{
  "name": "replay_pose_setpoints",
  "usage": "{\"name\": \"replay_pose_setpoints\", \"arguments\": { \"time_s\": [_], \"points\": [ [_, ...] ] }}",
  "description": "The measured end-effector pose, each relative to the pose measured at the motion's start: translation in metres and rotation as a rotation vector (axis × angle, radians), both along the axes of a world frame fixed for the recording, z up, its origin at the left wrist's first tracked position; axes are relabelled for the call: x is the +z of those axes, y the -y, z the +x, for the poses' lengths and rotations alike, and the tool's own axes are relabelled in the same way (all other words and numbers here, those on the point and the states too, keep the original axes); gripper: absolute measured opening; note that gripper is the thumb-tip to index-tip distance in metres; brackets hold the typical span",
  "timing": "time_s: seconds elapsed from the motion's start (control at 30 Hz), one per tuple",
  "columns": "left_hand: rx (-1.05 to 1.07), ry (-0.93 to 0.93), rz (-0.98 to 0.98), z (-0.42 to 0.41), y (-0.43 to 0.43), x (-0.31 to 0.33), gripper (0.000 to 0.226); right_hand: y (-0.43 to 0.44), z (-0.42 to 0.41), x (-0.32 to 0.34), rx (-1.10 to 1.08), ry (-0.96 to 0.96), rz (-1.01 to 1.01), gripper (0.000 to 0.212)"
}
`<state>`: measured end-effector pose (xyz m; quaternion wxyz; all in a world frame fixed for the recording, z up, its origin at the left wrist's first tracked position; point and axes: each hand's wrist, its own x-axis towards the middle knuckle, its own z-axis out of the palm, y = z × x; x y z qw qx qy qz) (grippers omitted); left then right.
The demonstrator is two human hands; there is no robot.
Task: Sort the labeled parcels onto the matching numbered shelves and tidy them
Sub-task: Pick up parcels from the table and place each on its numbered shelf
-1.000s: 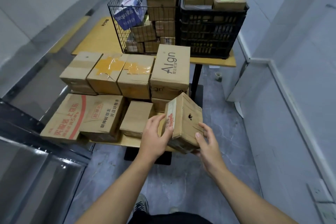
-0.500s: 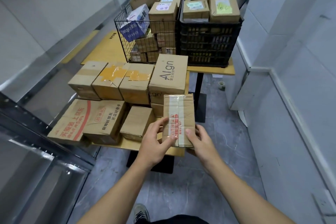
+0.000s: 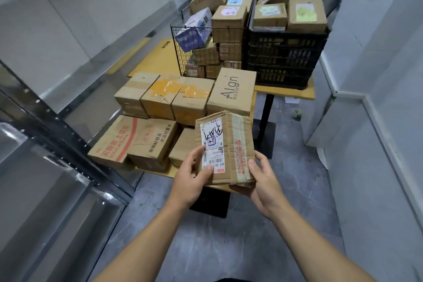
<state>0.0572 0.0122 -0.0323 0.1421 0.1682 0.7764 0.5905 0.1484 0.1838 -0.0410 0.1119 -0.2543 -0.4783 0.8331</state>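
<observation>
I hold a small taped cardboard parcel point(image 3: 231, 144) in front of me with both hands. Its white shipping label point(image 3: 211, 144) faces up, with black handwriting, a blue stamped box and a barcode. My left hand point(image 3: 191, 178) grips the parcel's near left edge, thumb on the label. My right hand point(image 3: 263, 181) supports the near right corner from below, thumb on the tape. Behind it, several cardboard parcels point(image 3: 174, 103) lie packed on a low yellow table point(image 3: 217, 186); one is marked "Algn" point(image 3: 232, 91).
A wire basket point(image 3: 180, 52) and a black plastic crate point(image 3: 286, 57), both heaped with labeled boxes, stand on a farther yellow table point(image 3: 286, 92). A metal shelf frame point(image 3: 57, 126) runs along the left. White walls close the right side. Grey floor lies below.
I have turned the parcel over in my hands, so the labeled face now shows instead of a taped side. My view has tilted up slightly.
</observation>
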Motion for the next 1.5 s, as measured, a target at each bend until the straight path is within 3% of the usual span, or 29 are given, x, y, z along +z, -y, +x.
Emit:
{"name": "replay_pose_setpoints", "arguments": {
  "time_s": [0.17, 0.37, 0.63, 1.0, 1.33, 1.5],
  "points": [
    [0.118, -0.136, -0.053, 0.004, 0.043, 0.008, 0.049, 0.027, -0.015, 0.008, 0.06, -0.024, 0.387, 0.04],
    [0.257, -0.233, -0.127, 0.016, 0.111, 0.013, 0.051, 0.08, -0.031, 0.014, 0.264, -0.039, 0.635, 0.033],
    [0.544, -0.339, -0.218, 0.053, 0.228, 0.029, 0.055, 0.197, -0.043, 0.04, 0.613, -0.166, 0.561, 0.046],
    [0.83, -0.379, -0.349, 0.152, 0.391, 0.06, 0.056, 0.389, -0.002, 0.06, 0.851, -0.319, 0.466, 0.056],
    [0.885, -0.325, -0.431, 0.227, 0.475, 0.06, 0.056, 0.476, 0.049, 0.05, 0.945, -0.305, 0.325, 0.054],
    [0.853, -0.378, -0.582, 0.245, 0.5, 0.076, 0.05, 0.487, 0.051, 0.055, 0.964, -0.339, 0.312, 0.061]
  ]
}}
